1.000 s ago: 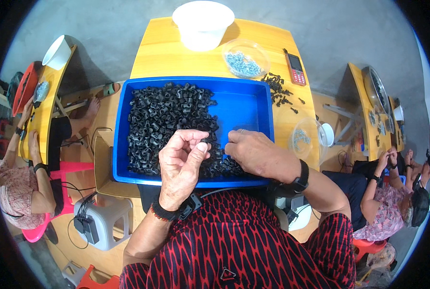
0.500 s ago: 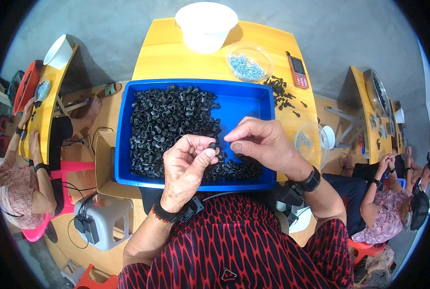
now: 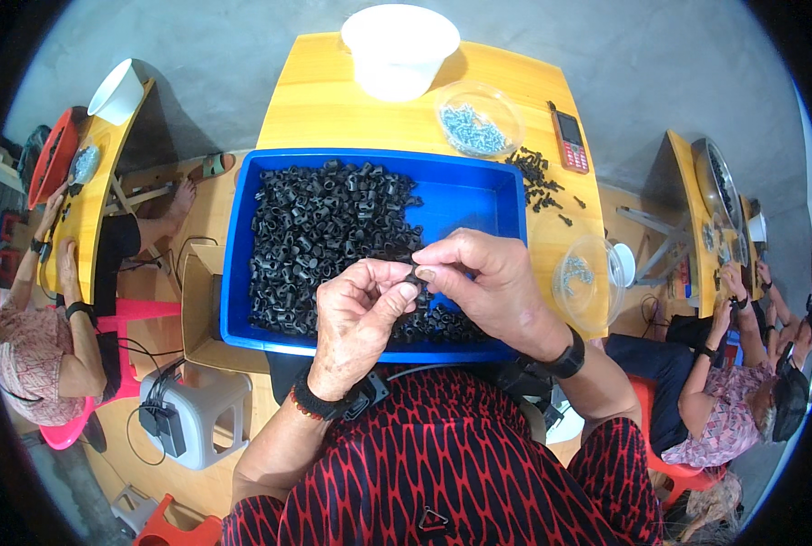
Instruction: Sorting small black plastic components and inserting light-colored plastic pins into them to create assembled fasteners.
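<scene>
While the left hand (image 3: 359, 305) pinched a small black plastic fitting (image 3: 413, 272) between thumb and forefinger, the right hand (image 3: 495, 280) closed its thumb and forefinger on the same piece, above the blue tray (image 3: 468, 197). Loose black fittings (image 3: 310, 232) were heaped mostly leftward inside; beyond the far rim stood a clear bowl (image 3: 504, 107) of bluish-silver screws (image 3: 474, 134).

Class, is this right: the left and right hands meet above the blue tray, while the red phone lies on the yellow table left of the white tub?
Not quite: the head view shows the red phone lying right of the white tub, not left. The rest stands: the phone is on the yellow table, and the left hand and right hand meet above the blue tray.
</scene>
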A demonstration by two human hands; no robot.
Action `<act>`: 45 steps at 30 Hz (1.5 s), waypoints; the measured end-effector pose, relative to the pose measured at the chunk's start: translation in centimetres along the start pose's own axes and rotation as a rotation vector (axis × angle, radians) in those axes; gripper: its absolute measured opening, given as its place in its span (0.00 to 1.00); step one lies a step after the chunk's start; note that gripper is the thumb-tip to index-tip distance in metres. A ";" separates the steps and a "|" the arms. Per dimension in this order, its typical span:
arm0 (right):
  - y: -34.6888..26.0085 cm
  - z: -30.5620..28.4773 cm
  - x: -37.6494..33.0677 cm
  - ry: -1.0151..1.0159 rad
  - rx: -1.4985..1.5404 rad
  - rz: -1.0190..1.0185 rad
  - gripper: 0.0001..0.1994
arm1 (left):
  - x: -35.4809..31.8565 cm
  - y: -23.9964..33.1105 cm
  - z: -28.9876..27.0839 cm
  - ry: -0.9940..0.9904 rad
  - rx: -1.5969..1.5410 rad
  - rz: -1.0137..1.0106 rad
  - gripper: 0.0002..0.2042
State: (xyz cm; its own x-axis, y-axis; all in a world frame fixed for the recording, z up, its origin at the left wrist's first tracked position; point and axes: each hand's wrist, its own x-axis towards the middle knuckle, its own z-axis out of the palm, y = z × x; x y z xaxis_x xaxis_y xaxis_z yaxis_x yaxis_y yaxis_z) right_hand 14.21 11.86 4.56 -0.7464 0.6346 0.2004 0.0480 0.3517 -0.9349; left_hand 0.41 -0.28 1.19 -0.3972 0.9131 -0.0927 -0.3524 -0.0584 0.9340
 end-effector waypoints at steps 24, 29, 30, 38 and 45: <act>-0.1 0.3 -0.6 0.026 -0.226 -0.227 0.09 | -0.1 -0.1 -0.3 -0.049 0.065 0.003 0.07; -0.4 0.7 -0.8 0.076 -0.322 -0.310 0.09 | -0.1 0.2 0.0 -0.021 0.066 0.008 0.06; -0.3 0.7 -0.8 0.076 -0.321 -0.310 0.09 | -0.2 0.2 0.0 -0.003 0.054 0.009 0.06; -0.5 0.6 -0.6 0.027 -0.312 -0.325 0.09 | -0.2 -0.2 -0.2 0.003 0.134 0.073 0.06; -0.3 0.3 -1.0 -0.023 -0.291 -0.355 0.12 | 0.0 -0.2 -0.4 -0.035 0.060 0.022 0.05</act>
State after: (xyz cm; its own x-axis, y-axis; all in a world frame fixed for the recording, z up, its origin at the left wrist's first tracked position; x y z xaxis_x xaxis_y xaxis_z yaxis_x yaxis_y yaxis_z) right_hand 14.73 10.90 4.58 -0.7648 0.4256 0.4836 -0.0312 0.7253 -0.6877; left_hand 0.11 -0.47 0.84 -0.3738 0.9255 -0.0611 -0.2923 -0.0550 0.9547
